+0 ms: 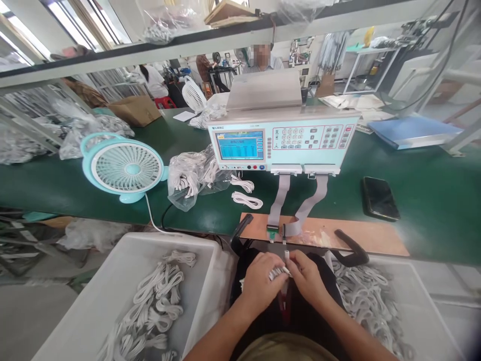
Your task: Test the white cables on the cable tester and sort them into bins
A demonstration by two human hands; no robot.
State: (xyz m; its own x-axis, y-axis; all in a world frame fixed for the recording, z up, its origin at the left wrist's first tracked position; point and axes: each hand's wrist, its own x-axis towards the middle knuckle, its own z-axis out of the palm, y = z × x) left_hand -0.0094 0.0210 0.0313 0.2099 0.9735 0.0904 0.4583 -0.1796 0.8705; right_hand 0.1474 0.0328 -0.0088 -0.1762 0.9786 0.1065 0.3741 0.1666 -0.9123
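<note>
Two bare hands work close together over the person's lap, just before a green desk (432, 220): the left hand (261, 281) curls around a bundled white cable (277, 273), while the right hand (307, 276) pinches near its plug (287, 254). Ahead, two grey ribbon cables (280, 198) hang from a tester (278, 140); bins (203, 273) of coiled cables flank the lap.

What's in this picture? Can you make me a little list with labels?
Left hand: holds white cables
Right hand: pinches a white cable end
Machine: on the green table, screen lit, two grey ribbons attached
Fan: blue, left of the machine
Left bin: white coils inside
Right bin: more white coils
Phone: black, on the table
</note>
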